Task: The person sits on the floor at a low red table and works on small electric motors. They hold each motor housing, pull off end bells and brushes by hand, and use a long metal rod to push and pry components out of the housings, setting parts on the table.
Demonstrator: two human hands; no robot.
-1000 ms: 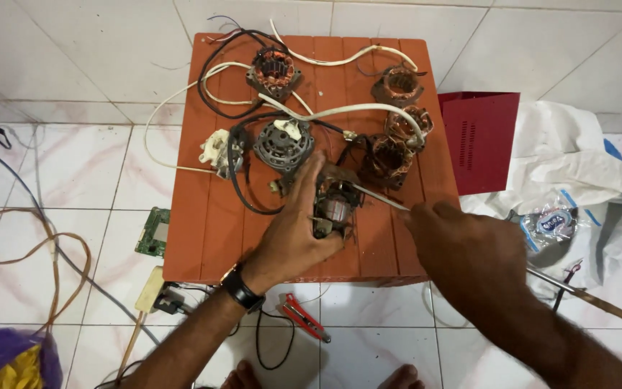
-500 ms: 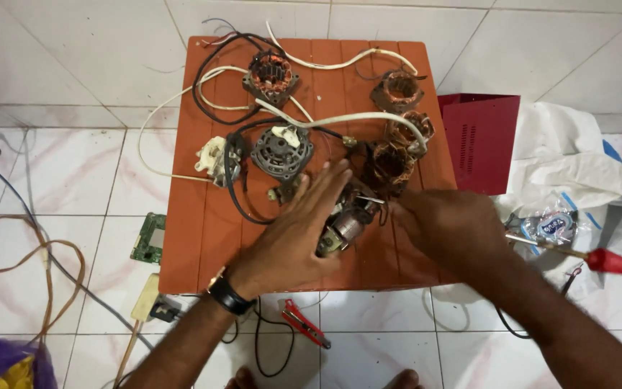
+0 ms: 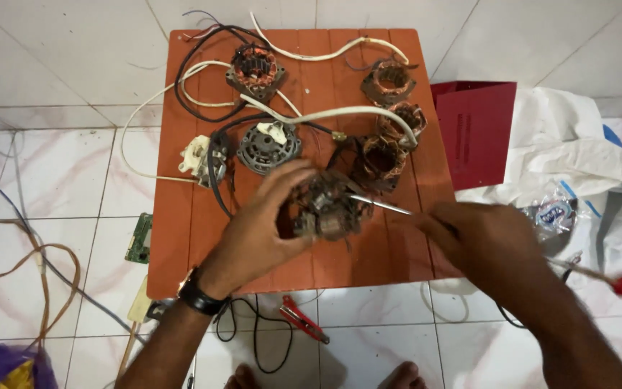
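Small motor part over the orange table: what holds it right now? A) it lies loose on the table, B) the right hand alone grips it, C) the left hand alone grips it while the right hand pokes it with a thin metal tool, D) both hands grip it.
C: the left hand wraps the small motor part, and the right hand points a thin metal tool at it.

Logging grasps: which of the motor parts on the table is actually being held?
The rusty motor core nearest the front edge, gripped by the left hand; the others lie untouched behind.
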